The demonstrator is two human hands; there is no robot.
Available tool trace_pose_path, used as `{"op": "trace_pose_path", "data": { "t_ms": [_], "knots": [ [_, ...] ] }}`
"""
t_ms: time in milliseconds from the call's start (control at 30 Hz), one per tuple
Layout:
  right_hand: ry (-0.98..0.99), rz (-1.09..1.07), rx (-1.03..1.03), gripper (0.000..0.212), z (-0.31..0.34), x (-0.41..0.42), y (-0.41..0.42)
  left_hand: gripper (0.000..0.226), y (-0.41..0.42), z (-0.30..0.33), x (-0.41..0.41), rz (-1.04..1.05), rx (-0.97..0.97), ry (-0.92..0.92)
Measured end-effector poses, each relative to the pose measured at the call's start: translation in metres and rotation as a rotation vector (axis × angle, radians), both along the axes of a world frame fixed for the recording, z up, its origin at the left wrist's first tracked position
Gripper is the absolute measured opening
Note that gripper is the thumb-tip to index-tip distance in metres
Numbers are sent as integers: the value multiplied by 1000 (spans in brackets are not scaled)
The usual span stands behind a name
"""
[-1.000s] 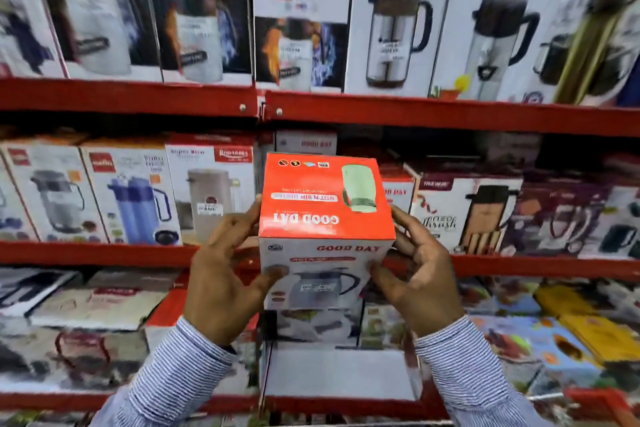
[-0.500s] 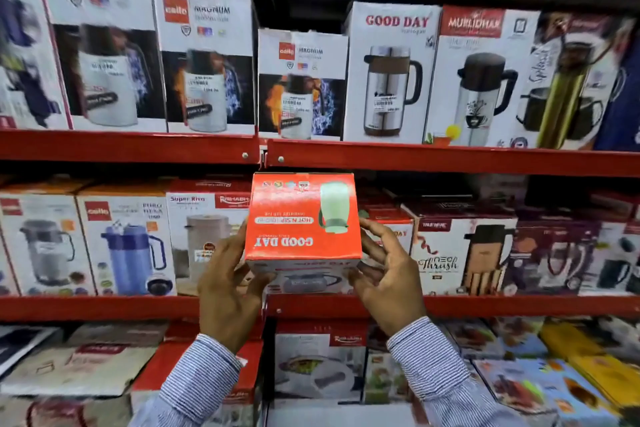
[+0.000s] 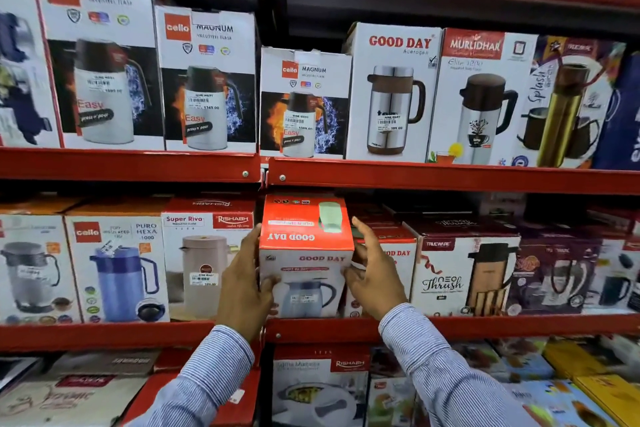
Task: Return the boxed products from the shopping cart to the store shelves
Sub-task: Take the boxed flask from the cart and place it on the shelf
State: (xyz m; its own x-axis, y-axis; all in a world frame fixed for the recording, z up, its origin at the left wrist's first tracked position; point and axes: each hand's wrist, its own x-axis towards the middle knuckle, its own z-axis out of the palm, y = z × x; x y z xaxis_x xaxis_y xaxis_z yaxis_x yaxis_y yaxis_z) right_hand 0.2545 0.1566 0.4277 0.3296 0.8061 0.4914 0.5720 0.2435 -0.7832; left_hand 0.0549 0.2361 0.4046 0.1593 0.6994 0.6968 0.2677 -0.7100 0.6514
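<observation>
An orange-topped Good Day jug box (image 3: 306, 253) stands in the middle red shelf (image 3: 450, 326), between the Rishabh Super Riva box (image 3: 204, 260) and another Good Day box (image 3: 398, 253). My left hand (image 3: 242, 284) grips its left side, thumb on the front face. My right hand (image 3: 374, 274) holds the right front edge, fingers spread along the side. The box's bottom seems to rest at the shelf's front lip. Both sleeves are striped.
Tall Cello Magnum (image 3: 207, 80), Good Day (image 3: 391, 94) and Murlidhar (image 3: 481, 97) flask boxes fill the upper shelf. A Trueware Neo Thrush box (image 3: 464, 274) stands right of the slot. The lower shelf holds Rishabh (image 3: 318, 385) and other flat boxes.
Both hands carried the box up and forward from in front of the shelves into the middle shelf's gap. The view tilted upward and moved closer.
</observation>
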Motion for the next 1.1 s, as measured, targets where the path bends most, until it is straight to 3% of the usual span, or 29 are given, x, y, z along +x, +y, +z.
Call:
{"op": "trace_pose_path", "data": {
  "t_ms": [100,267,467,633,900,1100],
  "knots": [
    [-104,-41,-30,86,6,2,11,97,7,8,6,41,46,88],
    [-295,-144,-95,72,21,2,26,79,19,26,20,105,22,222],
    [-742,-331,-226,81,36,-5,38,100,30,36,25,187,-32,474],
    [-830,-377,-235,85,35,-5,34,101,20,33,23,160,-65,486],
    [-964,-455,-183,92,-47,-1,-19,92,-46,-51,9,224,317,672],
    [-910,-432,-353,89,-155,4,-78,86,-89,-157,-3,91,241,882]
  ]
}}
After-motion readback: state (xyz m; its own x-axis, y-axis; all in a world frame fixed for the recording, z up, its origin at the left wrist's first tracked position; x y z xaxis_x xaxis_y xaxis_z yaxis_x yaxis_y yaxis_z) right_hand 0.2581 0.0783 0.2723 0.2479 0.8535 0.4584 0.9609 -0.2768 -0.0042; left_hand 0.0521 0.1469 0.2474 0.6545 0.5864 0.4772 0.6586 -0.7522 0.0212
